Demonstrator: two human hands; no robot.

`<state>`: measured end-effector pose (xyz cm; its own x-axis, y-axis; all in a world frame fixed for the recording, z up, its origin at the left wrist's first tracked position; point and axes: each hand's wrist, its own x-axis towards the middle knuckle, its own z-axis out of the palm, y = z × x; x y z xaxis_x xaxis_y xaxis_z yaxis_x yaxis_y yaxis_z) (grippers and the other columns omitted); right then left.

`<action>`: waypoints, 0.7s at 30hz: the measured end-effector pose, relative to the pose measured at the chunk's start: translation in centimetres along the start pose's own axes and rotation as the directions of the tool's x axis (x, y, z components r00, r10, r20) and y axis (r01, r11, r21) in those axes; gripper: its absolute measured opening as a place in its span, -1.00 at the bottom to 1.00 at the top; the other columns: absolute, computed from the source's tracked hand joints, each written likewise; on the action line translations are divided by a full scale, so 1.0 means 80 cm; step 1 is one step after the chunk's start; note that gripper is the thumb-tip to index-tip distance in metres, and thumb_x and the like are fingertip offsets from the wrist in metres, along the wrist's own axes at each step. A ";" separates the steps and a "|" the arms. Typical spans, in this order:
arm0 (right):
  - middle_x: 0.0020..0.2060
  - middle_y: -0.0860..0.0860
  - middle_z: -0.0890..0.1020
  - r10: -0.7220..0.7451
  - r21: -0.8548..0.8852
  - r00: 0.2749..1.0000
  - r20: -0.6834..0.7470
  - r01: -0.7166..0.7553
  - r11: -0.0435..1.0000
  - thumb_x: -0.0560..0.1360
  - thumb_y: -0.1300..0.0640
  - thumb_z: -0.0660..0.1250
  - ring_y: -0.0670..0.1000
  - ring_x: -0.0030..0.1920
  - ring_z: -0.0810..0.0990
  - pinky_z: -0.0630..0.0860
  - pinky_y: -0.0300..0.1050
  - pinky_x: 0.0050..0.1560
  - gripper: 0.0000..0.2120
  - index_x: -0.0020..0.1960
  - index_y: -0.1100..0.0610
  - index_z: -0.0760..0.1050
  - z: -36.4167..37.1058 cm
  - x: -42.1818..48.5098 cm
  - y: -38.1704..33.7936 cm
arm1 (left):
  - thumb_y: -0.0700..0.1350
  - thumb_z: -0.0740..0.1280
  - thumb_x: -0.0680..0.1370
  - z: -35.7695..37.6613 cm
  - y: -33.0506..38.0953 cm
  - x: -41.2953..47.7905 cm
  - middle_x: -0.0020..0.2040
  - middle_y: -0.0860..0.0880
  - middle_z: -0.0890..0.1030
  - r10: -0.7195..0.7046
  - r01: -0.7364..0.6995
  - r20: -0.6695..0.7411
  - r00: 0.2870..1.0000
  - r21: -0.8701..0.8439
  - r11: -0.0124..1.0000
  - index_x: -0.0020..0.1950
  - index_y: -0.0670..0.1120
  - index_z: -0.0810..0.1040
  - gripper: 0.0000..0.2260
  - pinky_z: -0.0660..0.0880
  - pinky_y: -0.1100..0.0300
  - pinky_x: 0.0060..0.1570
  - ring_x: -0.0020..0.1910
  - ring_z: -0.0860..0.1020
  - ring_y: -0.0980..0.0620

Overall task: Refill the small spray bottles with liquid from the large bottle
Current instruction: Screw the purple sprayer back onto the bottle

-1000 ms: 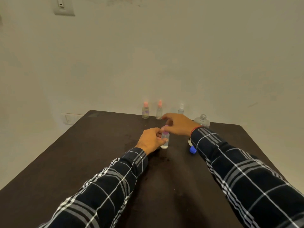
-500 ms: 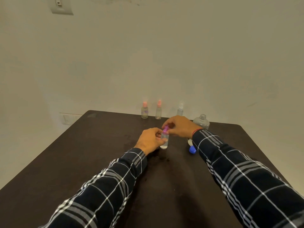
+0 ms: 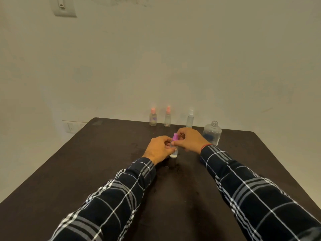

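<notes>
Right hand [image 3: 189, 139] has moved onto the purple spray cap [image 3: 175, 136], pinching it; left hand [image 3: 159, 148] grips the small bottle [image 3: 173, 155]; twist squarely.

Both arms, in dark plaid sleeves [image 3: 121, 197], stretch from the near edge of the table [image 3: 69, 171] toward its far half and converge there. The left hand [image 3: 159, 148], its back turned up, curls its fingers round the body of a small spray bottle [image 3: 174, 154]. The right hand [image 3: 191, 139] arches just beside it, thumb and fingertips pinching the bottle's purple cap [image 3: 175, 136]. A red band [image 3: 205, 146] circles the right wrist.
</notes>
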<state>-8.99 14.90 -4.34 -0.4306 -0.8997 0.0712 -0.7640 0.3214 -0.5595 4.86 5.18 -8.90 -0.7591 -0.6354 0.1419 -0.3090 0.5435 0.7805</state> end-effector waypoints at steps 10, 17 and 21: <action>-0.04 0.09 0.68 -0.045 0.213 0.995 0.085 0.026 0.977 0.52 0.18 0.43 0.10 0.00 0.67 0.68 -0.07 -0.05 -0.87 0.06 0.16 0.63 -0.007 0.004 -0.002 | -0.11 0.51 0.50 0.000 0.000 0.000 -0.03 0.05 0.68 -0.010 0.010 0.001 1.000 -0.017 1.000 0.21 -0.07 0.61 -0.71 0.58 0.29 0.08 -0.08 0.64 0.20; -0.03 -0.05 0.65 -0.001 0.112 0.991 -0.136 0.017 0.994 0.50 0.02 0.45 -0.07 0.00 0.60 0.52 -0.16 0.06 -0.80 0.10 0.04 0.61 0.019 -0.006 0.002 | -0.08 0.48 0.53 -0.002 0.000 0.000 -0.02 0.08 0.65 -0.015 0.015 0.024 1.000 0.002 1.000 0.21 -0.05 0.59 -0.73 0.55 0.31 0.05 -0.08 0.61 0.23; 0.08 -0.01 0.64 0.093 0.335 0.995 0.037 -0.100 0.937 0.51 0.13 0.43 -0.05 0.08 0.62 0.57 -0.04 0.17 -0.59 0.33 0.08 0.46 0.031 -0.022 0.028 | -0.05 0.54 0.47 -0.007 -0.002 0.004 0.01 0.05 0.71 -0.008 0.010 0.027 1.000 -0.051 0.999 0.22 -0.05 0.64 -0.67 0.59 0.20 0.12 -0.06 0.65 0.20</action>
<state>-8.76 16.46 -7.73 -0.4816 -0.8763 -0.0121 -0.5115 0.2922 -0.8081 4.96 4.56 -8.61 -0.7719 -0.6245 0.1188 -0.2865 0.5086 0.8120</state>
